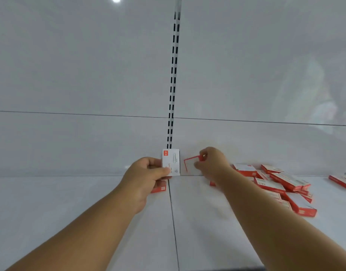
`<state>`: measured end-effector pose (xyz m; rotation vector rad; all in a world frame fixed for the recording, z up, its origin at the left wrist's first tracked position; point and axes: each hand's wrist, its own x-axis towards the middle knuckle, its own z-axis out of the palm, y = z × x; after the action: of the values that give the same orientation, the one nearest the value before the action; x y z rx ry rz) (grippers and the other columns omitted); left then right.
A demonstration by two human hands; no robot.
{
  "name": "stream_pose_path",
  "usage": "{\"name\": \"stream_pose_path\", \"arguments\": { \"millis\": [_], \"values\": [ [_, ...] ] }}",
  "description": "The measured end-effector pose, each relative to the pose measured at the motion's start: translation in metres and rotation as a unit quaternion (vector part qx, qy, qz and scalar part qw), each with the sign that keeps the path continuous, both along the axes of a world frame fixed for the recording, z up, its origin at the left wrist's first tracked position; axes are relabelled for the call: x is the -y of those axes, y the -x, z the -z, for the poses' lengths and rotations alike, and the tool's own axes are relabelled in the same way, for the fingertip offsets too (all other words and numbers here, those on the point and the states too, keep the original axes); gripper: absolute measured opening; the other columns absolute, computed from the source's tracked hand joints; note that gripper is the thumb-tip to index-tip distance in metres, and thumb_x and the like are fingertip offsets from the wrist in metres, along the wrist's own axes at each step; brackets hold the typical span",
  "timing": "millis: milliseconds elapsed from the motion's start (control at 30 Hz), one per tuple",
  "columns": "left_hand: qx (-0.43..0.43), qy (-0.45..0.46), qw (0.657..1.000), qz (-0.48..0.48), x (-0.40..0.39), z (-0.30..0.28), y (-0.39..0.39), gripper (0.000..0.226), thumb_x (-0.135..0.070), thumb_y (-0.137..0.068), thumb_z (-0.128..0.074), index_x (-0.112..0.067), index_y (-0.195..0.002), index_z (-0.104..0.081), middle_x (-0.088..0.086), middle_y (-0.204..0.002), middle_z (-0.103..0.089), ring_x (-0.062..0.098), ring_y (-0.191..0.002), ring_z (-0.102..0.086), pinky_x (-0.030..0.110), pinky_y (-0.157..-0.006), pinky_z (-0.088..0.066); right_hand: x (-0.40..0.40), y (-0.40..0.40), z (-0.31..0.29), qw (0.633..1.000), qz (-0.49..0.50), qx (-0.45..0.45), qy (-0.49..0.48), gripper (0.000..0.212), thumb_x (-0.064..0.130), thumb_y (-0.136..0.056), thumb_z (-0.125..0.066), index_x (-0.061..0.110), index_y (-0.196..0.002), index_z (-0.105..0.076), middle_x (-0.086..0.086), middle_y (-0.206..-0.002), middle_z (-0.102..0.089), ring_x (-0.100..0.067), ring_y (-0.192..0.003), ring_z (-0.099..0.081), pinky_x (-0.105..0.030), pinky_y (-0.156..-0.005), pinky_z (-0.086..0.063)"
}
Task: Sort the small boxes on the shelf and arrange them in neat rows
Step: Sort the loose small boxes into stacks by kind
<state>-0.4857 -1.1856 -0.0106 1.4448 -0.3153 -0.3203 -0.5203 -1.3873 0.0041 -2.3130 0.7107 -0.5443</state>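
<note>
Boxes — loose pile (281, 184) on shelf (90, 212), right of centre seam, red/white, jumbled. One more box (342, 180) at far right edge. L hand (146, 177) pinches upright box (171, 162) against back panel (70, 75), white face out, below slotted rail (173, 75); another box (158, 188) under hand. R hand (211, 163) grips blurred second box (191, 163) just beside it — fingers curled round top edge.

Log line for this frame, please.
left hand: holds box upright at back wall | right hand: holds second box beside | pile: unsorted, right
</note>
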Motion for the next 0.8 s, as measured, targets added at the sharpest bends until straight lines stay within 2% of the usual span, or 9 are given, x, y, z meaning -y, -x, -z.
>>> {"name": "stream_pose_path", "arguments": {
  "millis": [67, 167, 300, 367, 433, 533, 633, 700, 800],
  "values": [
    [-0.004, 0.008, 1.0, 0.005, -0.005, -0.001, -0.004, 0.019, -0.001, -0.085, -0.071, -0.007, -0.102, -0.064, 0.009, -0.094, -0.076, 0.023, -0.079, -0.074, 0.046, -0.077, -0.06, -0.018, 0.013, -0.003, 0.977, -0.017, 0.117, -0.175, 0.018, 0.007, -0.086, -0.066, 0.004, -0.104, -0.064, -0.008, -0.09, -0.062, -0.019, -0.066, -0.056, -0.023, -0.061, -0.046],
    [-0.005, 0.013, 1.0, 0.007, -0.01, -0.006, -0.005, 0.017, -0.006, -0.085, -0.073, -0.011, -0.1, -0.066, 0.007, -0.091, -0.076, 0.019, -0.069, -0.068, 0.038, -0.067, -0.058, -0.045, 0.033, -0.007, 0.882, -0.039, 0.247, -0.4, 0.018, -0.001, -0.091, -0.059, 0.005, -0.108, -0.058, -0.017, -0.106, -0.061, -0.026, -0.075, -0.068, -0.032, -0.066, -0.055],
    [-0.016, 0.035, 0.998, 0.039, -0.02, -0.014, -0.001, 0.015, -0.008, -0.087, -0.071, -0.012, -0.1, -0.066, 0.007, -0.093, -0.077, 0.019, -0.073, -0.071, 0.039, -0.072, -0.058, -0.078, 0.059, -0.012, 0.83, -0.108, 0.292, -0.463, 0.018, -0.003, -0.093, -0.056, 0.01, -0.103, -0.05, -0.019, -0.111, -0.062, -0.035, -0.085, -0.072, -0.036, -0.057, -0.056],
    [-0.022, 0.051, 0.997, 0.049, -0.026, -0.016, 0.004, 0.015, -0.006, -0.088, -0.069, -0.01, -0.101, -0.066, 0.007, -0.092, -0.077, 0.02, -0.079, -0.074, 0.041, -0.077, -0.059, -0.092, 0.066, -0.012, 0.793, -0.149, 0.335, -0.487, 0.021, -0.009, -0.086, -0.062, 0.008, -0.093, -0.053, -0.02, -0.101, -0.064, -0.031, -0.083, -0.068, -0.034, -0.068, -0.058],
    [-0.023, 0.053, 0.997, 0.051, -0.034, -0.017, 0.008, 0.013, -0.004, -0.088, -0.068, -0.008, -0.1, -0.065, 0.007, -0.091, -0.077, 0.021, -0.084, -0.075, 0.04, -0.08, -0.06, -0.103, 0.071, -0.009, 0.762, -0.177, 0.368, -0.503, 0.013, -0.001, -0.081, -0.067, 0.004, -0.088, -0.057, -0.019, -0.09, -0.064, -0.029, -0.085, -0.063, -0.036, -0.084, -0.055],
    [-0.028, 0.047, 0.997, 0.052, -0.046, -0.017, 0.008, 0.012, -0.002, -0.089, -0.067, -0.006, -0.1, -0.064, 0.011, -0.094, -0.076, 0.024, -0.087, -0.074, 0.034, -0.067, -0.059, -0.113, 0.074, -0.005, 0.764, -0.149, 0.374, -0.503, 0.003, 0.001, -0.088, -0.061, 0.0, -0.09, -0.063, -0.021, -0.095, -0.067, -0.028, -0.09, -0.065, -0.036, -0.089, -0.053],
    [-0.005, 0.013, 0.999, 0.045, -0.057, -0.018, 0.005, 0.013, -0.005, -0.086, -0.07, -0.008, -0.099, -0.067, 0.008, -0.093, -0.077, 0.021, -0.082, -0.071, 0.028, -0.063, -0.052, -0.115, 0.075, -0.005, 0.78, -0.118, 0.38, -0.483, 0.027, -0.016, -0.088, -0.053, 0.005, -0.104, -0.059, -0.022, -0.102, -0.069, -0.033, -0.094, -0.068, -0.037, -0.085, -0.055],
    [0.025, -0.022, 0.999, 0.038, -0.064, -0.018, 0.004, 0.013, -0.006, -0.084, -0.073, -0.01, -0.096, -0.068, 0.003, -0.09, -0.076, 0.014, -0.074, -0.068, 0.022, -0.057, -0.05, -0.117, 0.074, -0.007, 0.781, -0.125, 0.374, -0.484, 0.033, -0.019, -0.086, -0.052, 0.006, -0.108, -0.056, -0.019, -0.094, -0.071, -0.031, -0.087, -0.071, -0.036, -0.078, -0.057],
    [0.058, -0.084, 0.994, 0.028, -0.073, -0.014, 0.003, 0.015, -0.007, -0.082, -0.077, -0.011, -0.093, -0.068, 0.003, -0.092, -0.076, 0.018, -0.081, -0.071, 0.028, -0.069, -0.053, -0.118, 0.069, -0.003, 0.812, -0.114, 0.316, -0.476, 0.024, -0.016, -0.084, -0.057, 0.007, -0.09, -0.059, -0.012, -0.082, -0.069, -0.025, -0.077, -0.07, -0.033, -0.068, -0.054]
  ]
}}
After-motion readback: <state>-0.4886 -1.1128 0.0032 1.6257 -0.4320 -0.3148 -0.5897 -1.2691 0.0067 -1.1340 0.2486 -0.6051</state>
